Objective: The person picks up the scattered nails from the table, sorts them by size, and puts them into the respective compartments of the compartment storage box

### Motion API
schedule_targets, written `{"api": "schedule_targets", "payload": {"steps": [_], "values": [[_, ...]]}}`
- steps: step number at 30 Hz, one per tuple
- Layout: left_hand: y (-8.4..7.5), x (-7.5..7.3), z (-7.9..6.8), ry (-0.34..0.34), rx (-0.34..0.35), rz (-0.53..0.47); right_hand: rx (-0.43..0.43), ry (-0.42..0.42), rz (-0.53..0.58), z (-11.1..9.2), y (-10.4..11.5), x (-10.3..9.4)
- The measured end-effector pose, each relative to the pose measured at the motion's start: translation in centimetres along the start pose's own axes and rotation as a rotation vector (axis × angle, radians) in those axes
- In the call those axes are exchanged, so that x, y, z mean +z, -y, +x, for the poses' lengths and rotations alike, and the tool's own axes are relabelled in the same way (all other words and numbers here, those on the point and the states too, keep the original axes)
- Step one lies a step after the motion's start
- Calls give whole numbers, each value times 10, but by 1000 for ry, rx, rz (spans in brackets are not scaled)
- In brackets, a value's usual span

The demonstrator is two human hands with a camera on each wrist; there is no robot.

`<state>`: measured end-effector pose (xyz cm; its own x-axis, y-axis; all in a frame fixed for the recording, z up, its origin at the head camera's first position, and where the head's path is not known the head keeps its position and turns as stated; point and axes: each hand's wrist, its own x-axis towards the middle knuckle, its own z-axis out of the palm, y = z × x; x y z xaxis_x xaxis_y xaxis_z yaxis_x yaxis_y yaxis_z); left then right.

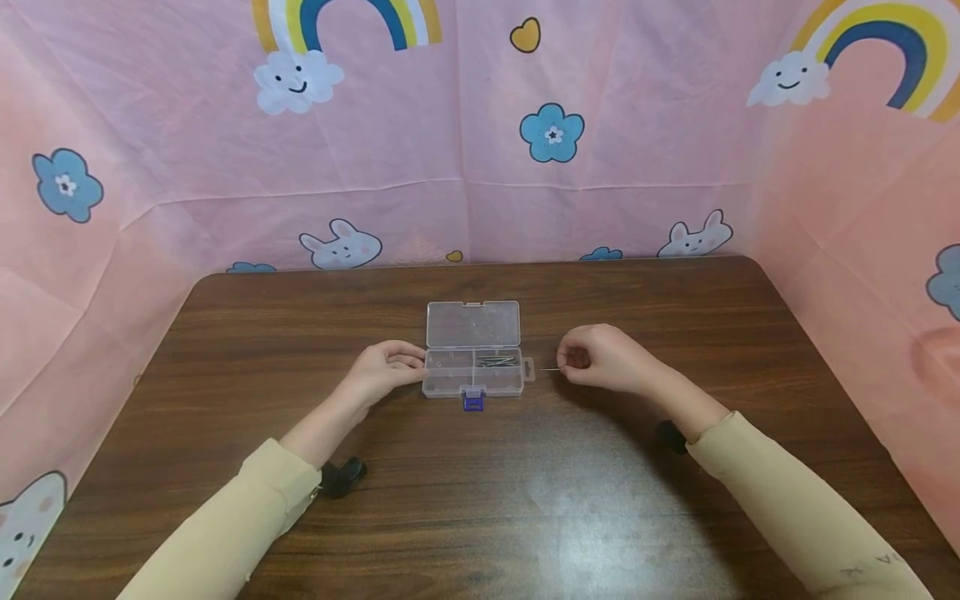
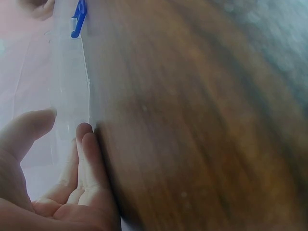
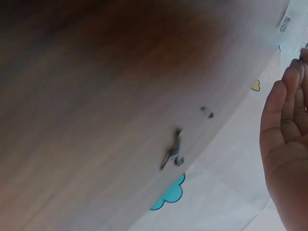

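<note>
A clear plastic compartment box (image 1: 450, 383) stands on the table with its lid (image 1: 473, 325) raised at the back. Several thin metal nails (image 1: 497, 362) lie in its back right compartment. My left hand (image 1: 382, 369) holds the box's left end between thumb and fingers, as the left wrist view also shows. To the right of the box, my right hand (image 1: 603, 358) pinches a thin nail (image 1: 550, 369) that points left toward the hanging tab (image 1: 528, 369). Much of the right hand is outside the right wrist view; its fingers (image 3: 274, 103) show at the edge.
A blue latch (image 1: 473, 402) hangs at the box's front. Small blurred metal pieces (image 3: 174, 149) lie on the table in the right wrist view, beyond the right hand. The brown wooden table (image 1: 465, 500) meets pink patterned cloth (image 1: 405, 158) at the back and sides.
</note>
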<state>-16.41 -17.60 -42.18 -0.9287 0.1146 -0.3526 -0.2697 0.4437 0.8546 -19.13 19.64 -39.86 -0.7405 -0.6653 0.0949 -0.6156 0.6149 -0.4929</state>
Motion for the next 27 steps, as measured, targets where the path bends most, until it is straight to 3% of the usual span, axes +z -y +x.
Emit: {"api": "schedule_targets", "payload": {"steps": [14,27], "values": [[0,0,2,6,15,1,-22,-26,22,40,12,8],[3,-1,3,-3,12,15,-53,12,0,67,22,19]]}}
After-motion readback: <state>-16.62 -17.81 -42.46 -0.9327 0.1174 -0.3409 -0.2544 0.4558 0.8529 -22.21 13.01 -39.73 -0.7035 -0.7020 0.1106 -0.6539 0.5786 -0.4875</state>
